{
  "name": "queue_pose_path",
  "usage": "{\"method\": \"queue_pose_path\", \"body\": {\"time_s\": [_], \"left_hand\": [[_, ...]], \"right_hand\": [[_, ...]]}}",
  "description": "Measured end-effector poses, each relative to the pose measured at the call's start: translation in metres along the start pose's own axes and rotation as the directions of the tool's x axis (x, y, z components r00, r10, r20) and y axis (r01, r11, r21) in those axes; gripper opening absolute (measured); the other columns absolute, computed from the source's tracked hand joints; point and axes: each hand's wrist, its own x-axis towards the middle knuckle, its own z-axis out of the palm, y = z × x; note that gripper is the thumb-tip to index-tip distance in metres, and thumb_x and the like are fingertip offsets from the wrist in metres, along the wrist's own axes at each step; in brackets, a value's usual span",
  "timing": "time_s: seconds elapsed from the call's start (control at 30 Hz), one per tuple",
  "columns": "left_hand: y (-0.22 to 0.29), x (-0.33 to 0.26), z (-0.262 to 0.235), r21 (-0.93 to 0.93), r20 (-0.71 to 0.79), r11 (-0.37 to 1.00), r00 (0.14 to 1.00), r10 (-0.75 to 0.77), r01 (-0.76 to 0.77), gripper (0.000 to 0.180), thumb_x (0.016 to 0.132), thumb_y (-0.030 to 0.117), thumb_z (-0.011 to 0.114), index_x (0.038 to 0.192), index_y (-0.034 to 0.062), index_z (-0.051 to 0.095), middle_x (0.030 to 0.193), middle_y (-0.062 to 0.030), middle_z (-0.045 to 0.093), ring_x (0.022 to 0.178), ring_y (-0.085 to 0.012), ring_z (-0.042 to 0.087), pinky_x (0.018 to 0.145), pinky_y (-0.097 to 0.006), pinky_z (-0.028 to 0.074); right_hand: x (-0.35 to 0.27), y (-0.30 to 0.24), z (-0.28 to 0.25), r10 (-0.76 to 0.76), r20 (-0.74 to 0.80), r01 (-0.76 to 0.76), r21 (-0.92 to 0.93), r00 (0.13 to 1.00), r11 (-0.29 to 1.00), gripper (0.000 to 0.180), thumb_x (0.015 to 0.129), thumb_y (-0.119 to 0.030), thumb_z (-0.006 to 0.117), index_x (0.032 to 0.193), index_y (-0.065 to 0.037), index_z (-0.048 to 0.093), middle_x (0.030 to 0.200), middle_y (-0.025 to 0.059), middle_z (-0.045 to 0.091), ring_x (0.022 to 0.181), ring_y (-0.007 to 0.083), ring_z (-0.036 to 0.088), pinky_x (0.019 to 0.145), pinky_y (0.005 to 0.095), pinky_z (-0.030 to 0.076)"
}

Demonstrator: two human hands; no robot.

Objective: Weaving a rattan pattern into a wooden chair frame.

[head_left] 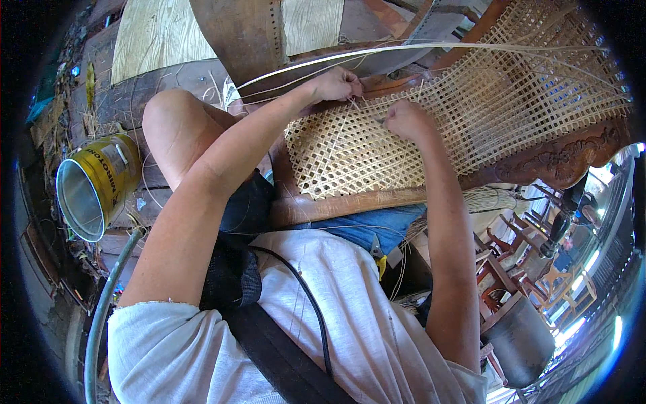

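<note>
A wooden chair frame (pixel 350 201) lies across my lap, with pale woven cane (pixel 350 158) filling its opening. At the far edge of the weave, my left hand (pixel 336 85) is closed in a pinch, and short pale cane strand ends show just under its fingertips. My right hand (pixel 409 121) is closed above the weave, a little nearer and to the right. A thin tip sticks out from its fingers toward the left; I cannot make out what it is. A long loose cane strand (pixel 404 47) arches beyond both hands to the right.
A yellow bucket (pixel 111 176) lies tipped on the left, near a curved metal pipe (pixel 111 296). Beyond the frame are a curved wooden piece (pixel 242 40) and pale thin sheets (pixel 161 37). Several wooden chairs (pixel 511 236) and a bundle of cane (pixel 490 198) stand right.
</note>
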Motion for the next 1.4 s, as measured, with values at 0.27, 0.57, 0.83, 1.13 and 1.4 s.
{"method": "queue_pose_path", "body": {"time_s": [0.27, 0.57, 0.83, 1.13, 1.4], "left_hand": [[0.005, 0.0, 0.002, -0.012, 0.011, 0.999, 0.999, -0.035, 0.035, 0.024, 0.084, 0.017, 0.068, 0.098, -0.0024, 0.065, 0.078, -0.0024, 0.062, 0.071, -0.0074, 0.054, 0.062, -0.022, 0.046], [0.008, -0.002, 0.003, -0.048, -0.065, 0.997, 0.996, -0.059, 0.056, 0.017, 0.086, 0.014, 0.063, 0.092, -0.0023, 0.063, 0.08, -0.0054, 0.063, 0.071, -0.0104, 0.059, 0.065, -0.024, 0.052], [-0.007, 0.012, -0.008, 0.262, 0.099, 0.961, 0.993, 0.061, -0.085, 0.013, 0.086, 0.012, 0.06, 0.086, 0.0004, 0.066, 0.078, -0.0018, 0.063, 0.075, -0.0097, 0.056, 0.068, -0.026, 0.049], [0.006, 0.006, 0.014, 0.399, 0.195, 0.909, 0.98, 0.044, -0.121, 0.019, 0.078, 0.014, 0.068, 0.095, 0.0044, 0.069, 0.086, -0.0054, 0.07, 0.082, -0.0155, 0.063, 0.078, -0.03, 0.049], [0.02, -0.003, 0.015, 0.607, 0.192, 0.753, 0.966, 0.17, -0.253, 0.026, 0.073, 0.019, 0.07, 0.097, 0.0082, 0.07, 0.087, -0.0099, 0.07, 0.081, -0.0217, 0.067, 0.077, -0.033, 0.051]], "right_hand": [[0.014, -0.017, 0.002, 0.064, 0.139, -0.062, -0.014, 0.988, 0.998, 0.032, 0.08, -0.012, 0.059, 0.105, 0.007, 0.062, 0.115, 0.0255, 0.061, 0.108, 0.0349, 0.061, 0.095, 0.0425, 0.046], [0.006, -0.019, 0.021, 0.004, -0.078, 0.001, 0.058, 0.997, 0.998, 0.032, 0.081, -0.018, 0.062, 0.106, 0.002, 0.064, 0.113, 0.0236, 0.062, 0.107, 0.0363, 0.06, 0.094, 0.0444, 0.047], [0.015, -0.016, 0.014, 0.048, -0.027, -0.047, 0.044, 0.998, 0.998, 0.03, 0.077, -0.012, 0.061, 0.103, 0.003, 0.064, 0.103, 0.024, 0.066, 0.098, 0.0327, 0.065, 0.089, 0.0419, 0.05], [0.03, -0.012, 0.0, 0.112, 0.116, -0.11, -0.019, 0.987, 0.994, 0.039, 0.08, -0.037, 0.069, 0.077, 0.001, 0.064, 0.069, 0.0144, 0.065, 0.059, 0.0228, 0.064, 0.056, 0.0353, 0.051], [-0.028, 0.022, 0.0, 0.107, -0.123, -0.129, -0.183, 0.987, 0.975, 0.061, 0.078, -0.06, 0.063, 0.092, -0.002, 0.068, 0.101, 0.0196, 0.067, 0.092, 0.0324, 0.065, 0.08, 0.0442, 0.05]]}}
